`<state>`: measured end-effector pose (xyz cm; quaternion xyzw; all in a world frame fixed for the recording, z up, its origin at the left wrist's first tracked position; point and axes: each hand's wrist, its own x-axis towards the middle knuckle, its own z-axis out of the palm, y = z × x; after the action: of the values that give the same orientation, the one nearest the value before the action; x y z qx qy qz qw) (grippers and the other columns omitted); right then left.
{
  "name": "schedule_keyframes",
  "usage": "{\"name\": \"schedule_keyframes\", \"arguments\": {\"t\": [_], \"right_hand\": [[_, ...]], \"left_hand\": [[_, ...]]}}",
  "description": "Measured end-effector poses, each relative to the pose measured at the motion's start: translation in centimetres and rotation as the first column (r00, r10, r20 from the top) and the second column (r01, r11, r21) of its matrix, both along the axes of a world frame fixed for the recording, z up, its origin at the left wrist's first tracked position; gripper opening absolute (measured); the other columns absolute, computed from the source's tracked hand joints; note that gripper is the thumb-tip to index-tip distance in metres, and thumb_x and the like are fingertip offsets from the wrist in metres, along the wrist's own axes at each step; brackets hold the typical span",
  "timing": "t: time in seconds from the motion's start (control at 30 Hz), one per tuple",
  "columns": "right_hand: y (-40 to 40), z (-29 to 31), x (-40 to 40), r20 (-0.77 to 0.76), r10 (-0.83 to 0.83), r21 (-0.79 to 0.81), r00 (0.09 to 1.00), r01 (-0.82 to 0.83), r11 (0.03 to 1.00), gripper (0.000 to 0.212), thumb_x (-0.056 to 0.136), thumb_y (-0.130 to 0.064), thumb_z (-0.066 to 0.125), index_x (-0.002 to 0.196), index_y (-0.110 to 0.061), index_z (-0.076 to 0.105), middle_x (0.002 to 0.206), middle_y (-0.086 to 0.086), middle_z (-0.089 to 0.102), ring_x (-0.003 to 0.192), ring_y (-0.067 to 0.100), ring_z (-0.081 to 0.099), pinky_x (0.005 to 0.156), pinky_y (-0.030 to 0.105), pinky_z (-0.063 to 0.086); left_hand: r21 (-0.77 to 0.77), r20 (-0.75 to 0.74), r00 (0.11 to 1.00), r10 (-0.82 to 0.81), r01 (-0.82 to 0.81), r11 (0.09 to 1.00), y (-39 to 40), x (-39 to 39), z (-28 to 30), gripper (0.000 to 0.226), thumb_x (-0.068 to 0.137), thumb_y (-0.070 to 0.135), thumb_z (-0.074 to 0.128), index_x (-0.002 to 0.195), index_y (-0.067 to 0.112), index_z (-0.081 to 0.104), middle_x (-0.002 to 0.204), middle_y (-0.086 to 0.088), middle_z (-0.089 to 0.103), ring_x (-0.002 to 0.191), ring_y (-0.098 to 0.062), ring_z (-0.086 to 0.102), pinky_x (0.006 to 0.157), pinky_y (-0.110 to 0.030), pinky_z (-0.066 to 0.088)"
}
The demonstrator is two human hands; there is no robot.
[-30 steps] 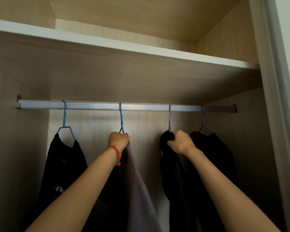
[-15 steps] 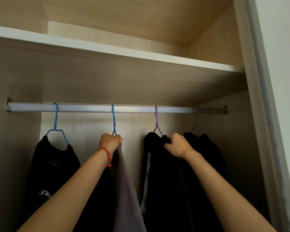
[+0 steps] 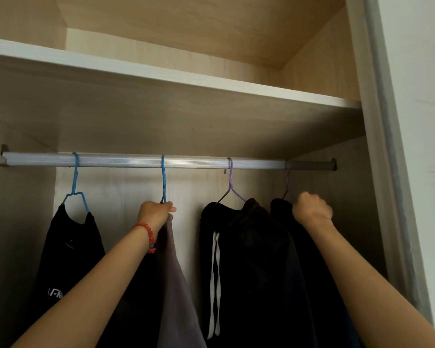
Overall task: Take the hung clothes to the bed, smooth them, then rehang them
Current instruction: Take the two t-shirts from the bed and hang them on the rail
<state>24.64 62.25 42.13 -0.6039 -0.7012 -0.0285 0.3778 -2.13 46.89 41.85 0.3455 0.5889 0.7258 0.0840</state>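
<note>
A pale wooden wardrobe (image 3: 319, 71) fills the view, a white-edged shelf (image 3: 186, 79) running across it above a ribbed silver metal hanging rail (image 3: 116, 162).

Four garments hang from that rail. Second from the left is a greyish-brown cloth garment (image 3: 176, 285) on a blue wire hanger (image 3: 163, 179); the left hand (image 3: 156, 213) is fisted around the base of that hanger's neck, right at the top of the cloth, and a red bead bracelet (image 3: 148, 234) circles its wrist. Farthest right hangs a black garment (image 3: 309, 272) on a dark wire hanger (image 3: 287, 182) — the right hand (image 3: 312, 209) is curled shut at its shoulder, just beside the hanger's neck, though whether the fingers hold the wire or the fabric cannot be told.

Between the two hands hangs a black hooded top with white drawstrings (image 3: 236, 259) on a purple wire hanger (image 3: 230, 182), touching the rightmost garment. At the far left, well apart from the hands, a black top with a small white logo (image 3: 68, 259) hangs on another blue wire hanger (image 3: 74, 184).

A white wardrobe door edge (image 3: 399, 146) stands along the right side.
</note>
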Motion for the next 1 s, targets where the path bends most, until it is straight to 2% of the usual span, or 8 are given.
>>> {"name": "schedule_keyframes", "arguments": {"t": [0.13,0.37,0.5,0.6,0.73,0.83,0.9,1.0], "right_hand": [[1.0,-1.0,0.4,0.004,0.010,-0.045,1.000,-0.010,0.999,0.021,0.095,-0.014,0.043,0.108,-0.006,0.057,0.112,0.015,0.061,0.103,0.031,0.059,0.076,0.035,0.046],[2.4,-2.2,0.7,-0.120,0.055,-0.081,0.991,-0.065,0.995,0.026,0.095,-0.010,0.041,0.112,-0.001,0.057,0.112,0.017,0.059,0.101,0.031,0.059,0.072,0.032,0.043],[3.4,-2.2,1.2,-0.147,0.058,-0.094,0.987,-0.073,0.993,0.026,0.095,-0.010,0.041,0.114,0.000,0.057,0.113,0.018,0.059,0.102,0.031,0.058,0.072,0.031,0.042],[3.8,-2.2,1.2,-0.142,0.066,-0.102,0.988,-0.080,0.992,0.026,0.095,-0.012,0.042,0.113,0.000,0.057,0.113,0.018,0.059,0.103,0.033,0.058,0.072,0.030,0.040],[3.7,-2.0,0.9,-0.107,0.039,-0.027,0.994,-0.042,0.999,0.026,0.095,-0.016,0.043,0.108,-0.001,0.060,0.102,0.016,0.060,0.093,0.031,0.059,0.071,0.031,0.043],[2.8,-1.1,-0.1,-0.047,0.028,0.194,0.998,-0.019,0.981,0.030,0.094,-0.020,0.043,0.115,-0.003,0.054,0.119,0.017,0.053,0.111,0.033,0.052,0.087,0.040,0.045],[1.5,-0.2,-1.4,-0.022,0.156,0.327,0.987,-0.141,0.935,0.031,0.094,-0.027,0.044,0.113,-0.005,0.056,0.118,0.018,0.056,0.112,0.036,0.052,0.088,0.040,0.044],[-1.4,1.0,-3.5,-0.126,0.502,0.171,0.855,-0.480,0.861,0.038,0.093,-0.043,0.046,0.083,-0.009,0.061,0.085,0.011,0.061,0.092,0.034,0.060,0.070,0.033,0.043]], "left_hand": [[-0.005,0.023,1.000,-0.011,0.011,1.000,0.4,0.2,0.0,0.023,0.091,0.011,0.052,0.074,0.001,0.063,0.072,-0.007,0.057,0.059,-0.015,0.049,0.056,-0.021,0.041],[-0.023,0.003,1.000,0.006,-0.006,1.000,0.6,0.3,0.0,0.021,0.090,0.010,0.055,0.099,-0.006,0.063,0.084,-0.012,0.059,0.057,-0.016,0.048,0.057,-0.022,0.042],[-0.024,0.027,1.000,-0.002,0.003,1.000,0.8,0.0,-0.1,0.016,0.088,0.008,0.057,0.090,-0.006,0.065,0.060,-0.009,0.053,0.052,-0.018,0.045,0.055,-0.026,0.041],[-0.031,0.038,0.999,0.002,0.000,1.000,1.0,0.2,-0.3,0.019,0.087,0.007,0.057,0.071,-0.001,0.061,0.058,-0.009,0.051,0.051,-0.019,0.044,0.053,-0.026,0.039],[-0.026,0.044,0.999,0.011,-0.009,1.000,1.4,0.4,-0.2,0.018,0.087,0.006,0.058,0.069,0.002,0.060,0.060,-0.009,0.051,0.053,-0.019,0.045,0.053,-0.027,0.040],[-0.011,0.053,0.999,0.011,-0.011,1.000,1.5,0.3,-0.3,0.015,0.087,0.007,0.058,0.072,0.002,0.061,0.060,-0.009,0.052,0.054,-0.019,0.046,0.056,-0.027,0.042],[0.003,0.051,0.999,0.012,-0.012,1.000,1.6,0.3,-0.4,0.019,0.087,0.007,0.057,0.069,0.004,0.061,0.061,-0.009,0.053,0.055,-0.018,0.047,0.057,-0.027,0.042],[0.020,0.046,0.998,0.036,-0.036,0.999,1.4,0.4,-0.5,0.018,0.088,0.006,0.054,0.072,0.002,0.061,0.061,-0.005,0.052,0.054,-0.016,0.046,0.053,-0.024,0.039]]}}
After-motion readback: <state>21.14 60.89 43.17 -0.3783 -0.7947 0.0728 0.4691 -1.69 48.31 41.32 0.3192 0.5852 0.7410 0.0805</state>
